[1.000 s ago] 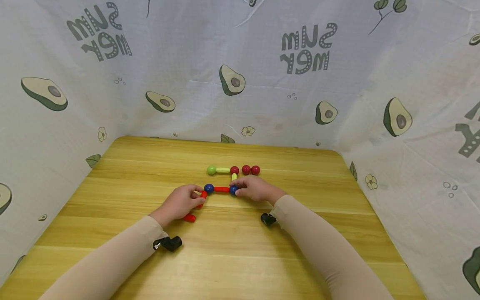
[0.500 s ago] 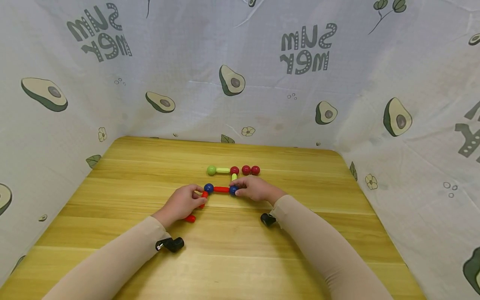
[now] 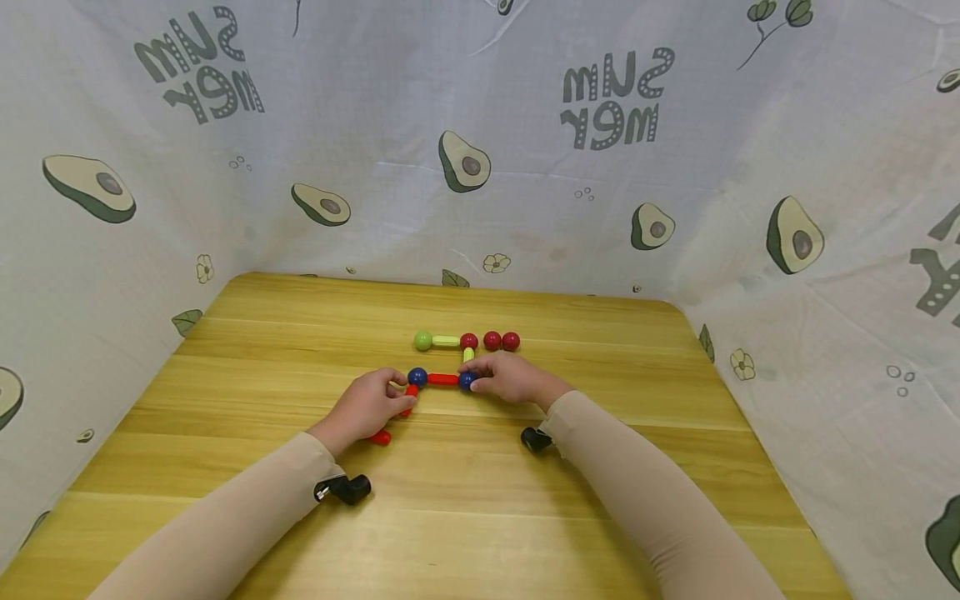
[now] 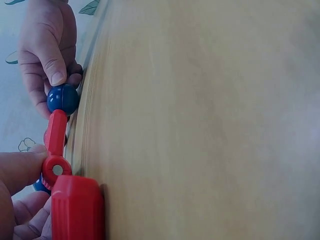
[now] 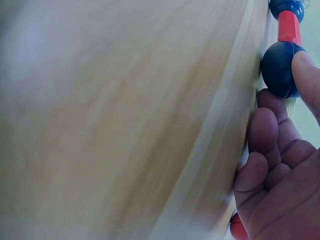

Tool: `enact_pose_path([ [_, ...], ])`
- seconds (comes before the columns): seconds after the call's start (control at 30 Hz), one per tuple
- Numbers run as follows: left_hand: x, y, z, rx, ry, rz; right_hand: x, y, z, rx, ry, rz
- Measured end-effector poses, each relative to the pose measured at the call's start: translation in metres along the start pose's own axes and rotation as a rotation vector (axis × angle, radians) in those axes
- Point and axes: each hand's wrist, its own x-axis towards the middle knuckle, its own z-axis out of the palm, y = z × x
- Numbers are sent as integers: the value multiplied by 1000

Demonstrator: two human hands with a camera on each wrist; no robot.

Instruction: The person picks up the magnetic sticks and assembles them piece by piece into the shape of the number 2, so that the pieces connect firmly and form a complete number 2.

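My left hand (image 3: 363, 408) pinches a red magnetic rod (image 3: 409, 402) between thumb and fingers. The rod's far end meets the left blue ball (image 3: 417, 377); its near end faces the camera in the left wrist view. My right hand (image 3: 510, 377) holds the right blue ball (image 3: 467, 381), with the thumb on it in the right wrist view. Between the two blue balls lies another red rod (image 3: 442, 379). From the right ball a yellow-green rod (image 3: 468, 354) runs back to a red ball (image 3: 468, 341), then a second yellow-green rod (image 3: 446, 341) leads to a green ball (image 3: 423, 340).
Two loose red balls (image 3: 492, 340) sit side by side, right of the built chain. A loose red rod (image 3: 382, 437) lies under the left wrist, partly hidden by the hand. The wooden table (image 3: 465, 517) ends at a printed cloth (image 3: 525, 208).
My left hand has shifted slightly right, and the near end of its red rod has swung right with it. The right hand and the rest of the chain stay put.
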Motion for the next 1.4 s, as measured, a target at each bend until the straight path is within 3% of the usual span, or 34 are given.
enact_pose_path([
  [1.4,0,2,4,-54,-14,-26,-2,-1,1,2,16,-24],
])
